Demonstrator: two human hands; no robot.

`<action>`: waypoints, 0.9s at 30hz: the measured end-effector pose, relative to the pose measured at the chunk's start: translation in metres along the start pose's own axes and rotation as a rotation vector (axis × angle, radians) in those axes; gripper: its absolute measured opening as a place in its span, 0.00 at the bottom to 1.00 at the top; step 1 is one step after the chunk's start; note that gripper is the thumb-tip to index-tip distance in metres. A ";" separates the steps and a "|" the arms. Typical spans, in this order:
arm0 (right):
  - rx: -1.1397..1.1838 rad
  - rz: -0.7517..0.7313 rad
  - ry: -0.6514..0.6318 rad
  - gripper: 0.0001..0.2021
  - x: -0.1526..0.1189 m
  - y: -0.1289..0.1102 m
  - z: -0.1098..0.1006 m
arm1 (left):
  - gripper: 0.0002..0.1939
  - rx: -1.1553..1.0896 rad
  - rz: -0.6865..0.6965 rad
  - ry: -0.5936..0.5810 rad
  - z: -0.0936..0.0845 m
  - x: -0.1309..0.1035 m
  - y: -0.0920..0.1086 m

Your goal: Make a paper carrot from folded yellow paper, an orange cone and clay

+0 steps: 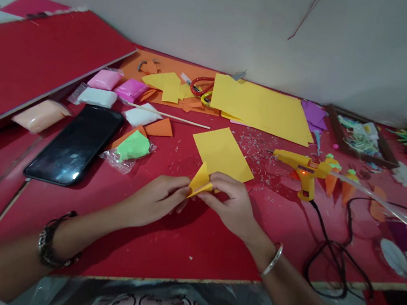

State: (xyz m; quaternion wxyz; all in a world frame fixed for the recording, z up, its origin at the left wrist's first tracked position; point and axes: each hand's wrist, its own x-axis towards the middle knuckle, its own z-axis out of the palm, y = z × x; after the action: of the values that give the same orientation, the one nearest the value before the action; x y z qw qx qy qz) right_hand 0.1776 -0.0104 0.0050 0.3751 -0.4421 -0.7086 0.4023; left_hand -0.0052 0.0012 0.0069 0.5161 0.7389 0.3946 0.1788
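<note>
Between my two hands is a small folded piece of yellow paper [200, 179], bent up into a point over the red table. My left hand [160, 199] pinches its left side, and my right hand [232, 202] grips the right side with thumb and fingers. Just beyond, a flat yellow sheet [222, 150] lies on the table, partly covered by the held piece and my right hand. Left of my hands sits a lump of green clay [133, 147] on clear plastic wrap. To the right rests a yellow glue gun [302, 170] with a red light on.
A black phone [76, 146] lies at the left near packs of clay [103, 79]. Farther back are scissors [201, 87], a large yellow sheet [261, 107] and a wooden tray [362, 138]. The glue gun's black cord [339, 264] loops at the right. A red board [49, 58] slants at left.
</note>
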 end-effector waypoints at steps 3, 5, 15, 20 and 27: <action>0.020 0.071 0.013 0.08 0.000 0.000 0.003 | 0.17 0.031 0.001 -0.035 0.000 -0.001 0.001; 0.063 0.131 0.010 0.08 -0.001 0.002 0.004 | 0.18 0.023 0.001 -0.049 -0.001 -0.002 0.001; 0.188 0.245 0.016 0.11 -0.004 0.006 0.010 | 0.19 0.100 -0.014 0.011 0.004 0.001 -0.003; 0.260 0.277 0.003 0.17 -0.003 0.005 0.009 | 0.19 0.059 -0.017 0.003 0.003 0.001 -0.003; 0.308 0.294 -0.142 0.11 -0.001 0.004 0.006 | 0.18 0.078 0.035 -0.028 0.003 0.001 -0.003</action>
State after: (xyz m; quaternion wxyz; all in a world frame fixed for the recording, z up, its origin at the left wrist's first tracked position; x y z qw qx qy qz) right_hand 0.1743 -0.0120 -0.0010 0.3249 -0.4487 -0.5913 0.5861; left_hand -0.0042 0.0003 0.0035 0.4894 0.7676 0.3810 0.1617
